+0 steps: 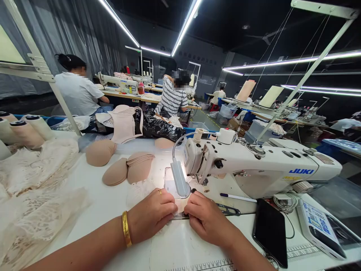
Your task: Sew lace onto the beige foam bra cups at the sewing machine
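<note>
A: Where's the pale cloth (180, 211)?
B: Between left hand (153, 214) and right hand (207, 219), just this side of the lamp (178, 177); fingers curled on both, pinching its edges; exact fingertip contact partly hidden.
A: Why held so?
B: Probably to keep it flat in good light; beige pads (140, 169) stacked leftward, likely for easy reach.

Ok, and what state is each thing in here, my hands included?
Left bare hand: fingers closed on pale thin fabric
Right bare hand: fingers closed on the same fabric
White JUKI sewing machine: upright; running or stopped, can't tell
Grey gooseneck lamp: lit
Flat black phone: face up, screen dark
Beige rounded cups: several stacked
Slim white pen: lying flat
Long white ceiling lights: lit
</note>
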Demonstrator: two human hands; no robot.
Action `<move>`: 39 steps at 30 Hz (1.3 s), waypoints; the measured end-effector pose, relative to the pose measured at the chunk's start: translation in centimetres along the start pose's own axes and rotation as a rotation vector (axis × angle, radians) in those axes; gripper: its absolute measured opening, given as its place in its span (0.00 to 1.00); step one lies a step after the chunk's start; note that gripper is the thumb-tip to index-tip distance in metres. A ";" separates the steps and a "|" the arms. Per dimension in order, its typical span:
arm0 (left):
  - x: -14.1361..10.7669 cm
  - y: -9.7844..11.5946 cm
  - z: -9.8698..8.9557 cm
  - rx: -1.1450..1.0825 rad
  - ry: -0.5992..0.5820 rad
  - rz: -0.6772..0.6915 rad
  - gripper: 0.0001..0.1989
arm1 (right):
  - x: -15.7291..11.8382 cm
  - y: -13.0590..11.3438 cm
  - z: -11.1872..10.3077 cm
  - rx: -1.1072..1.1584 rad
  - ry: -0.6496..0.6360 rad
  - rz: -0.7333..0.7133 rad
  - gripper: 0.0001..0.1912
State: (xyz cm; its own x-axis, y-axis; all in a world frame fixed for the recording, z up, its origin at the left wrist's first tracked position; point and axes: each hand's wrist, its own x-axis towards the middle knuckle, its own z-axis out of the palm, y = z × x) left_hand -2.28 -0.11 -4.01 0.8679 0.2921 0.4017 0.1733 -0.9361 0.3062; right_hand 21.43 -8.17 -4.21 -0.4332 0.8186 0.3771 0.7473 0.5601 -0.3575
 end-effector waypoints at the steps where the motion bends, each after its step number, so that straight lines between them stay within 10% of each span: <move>1: 0.0 0.1 -0.1 0.000 -0.007 -0.001 0.09 | 0.0 0.0 0.0 0.006 0.000 0.003 0.13; 26: -0.3 -1.0 2.2 0.079 0.126 0.055 0.06 | -0.1 0.0 0.0 -0.031 -0.048 -0.014 0.17; 39: 3.1 -2.9 1.2 0.215 -0.047 -0.020 0.05 | 0.5 1.7 1.7 -0.174 0.033 0.115 0.16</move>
State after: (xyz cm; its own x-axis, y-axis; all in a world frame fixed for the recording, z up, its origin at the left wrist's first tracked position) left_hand 0.48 3.23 -4.72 0.8833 0.3060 0.3552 0.2812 -0.9520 0.1209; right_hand 21.60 -6.58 -6.09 -0.3255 0.8698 0.3708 0.8678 0.4305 -0.2481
